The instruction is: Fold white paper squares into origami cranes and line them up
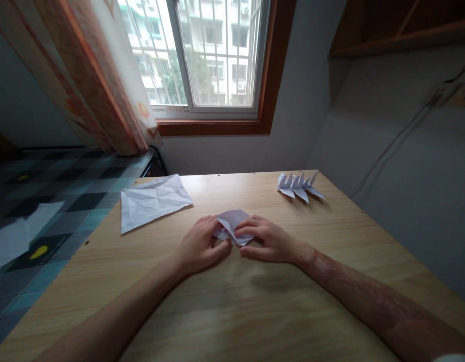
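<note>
A small piece of folded white paper (234, 220) lies on the wooden table, between my two hands. My left hand (202, 245) grips its left edge, the thumb in front and the fingers behind. On the right side, the fingers of my right hand (268, 239) press on the paper, with the thumb bent below them near its front corner. One flap of the paper stands slightly raised in the middle. My fingertips hide parts of both side edges.
A creased white sheet (157, 198) rests at the table's back left. Several folded paper cranes (300, 187) stand in a row at the back right. More white paper (26, 231) lies on a checked bed (9, 176) left of the table (217, 311). A window (220, 55) is ahead.
</note>
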{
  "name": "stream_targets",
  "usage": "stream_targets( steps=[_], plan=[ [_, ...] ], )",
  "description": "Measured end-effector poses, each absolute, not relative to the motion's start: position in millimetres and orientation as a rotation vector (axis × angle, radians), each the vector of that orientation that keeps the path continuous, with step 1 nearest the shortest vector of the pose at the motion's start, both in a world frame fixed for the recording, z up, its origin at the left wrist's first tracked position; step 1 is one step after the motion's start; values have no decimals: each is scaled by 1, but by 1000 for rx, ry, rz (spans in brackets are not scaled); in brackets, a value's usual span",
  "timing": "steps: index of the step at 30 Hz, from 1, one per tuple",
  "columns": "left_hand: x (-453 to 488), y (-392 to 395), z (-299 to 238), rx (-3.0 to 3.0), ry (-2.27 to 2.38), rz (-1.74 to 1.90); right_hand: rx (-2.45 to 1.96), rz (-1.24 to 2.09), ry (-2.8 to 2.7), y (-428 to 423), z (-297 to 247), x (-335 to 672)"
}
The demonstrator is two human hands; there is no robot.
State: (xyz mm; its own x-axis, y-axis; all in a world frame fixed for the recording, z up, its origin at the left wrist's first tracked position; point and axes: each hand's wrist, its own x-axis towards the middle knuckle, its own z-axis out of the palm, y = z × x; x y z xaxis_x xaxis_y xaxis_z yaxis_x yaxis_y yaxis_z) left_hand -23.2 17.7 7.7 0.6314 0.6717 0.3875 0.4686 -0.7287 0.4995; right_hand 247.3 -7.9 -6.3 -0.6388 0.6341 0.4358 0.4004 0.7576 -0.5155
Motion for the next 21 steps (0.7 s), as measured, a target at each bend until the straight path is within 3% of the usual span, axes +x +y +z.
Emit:
stream_targets(
  steps=[21],
  plan=[
    [-8,17,7,1711,1296,903,-714,191,-2456,-6,-20,244]
  ],
)
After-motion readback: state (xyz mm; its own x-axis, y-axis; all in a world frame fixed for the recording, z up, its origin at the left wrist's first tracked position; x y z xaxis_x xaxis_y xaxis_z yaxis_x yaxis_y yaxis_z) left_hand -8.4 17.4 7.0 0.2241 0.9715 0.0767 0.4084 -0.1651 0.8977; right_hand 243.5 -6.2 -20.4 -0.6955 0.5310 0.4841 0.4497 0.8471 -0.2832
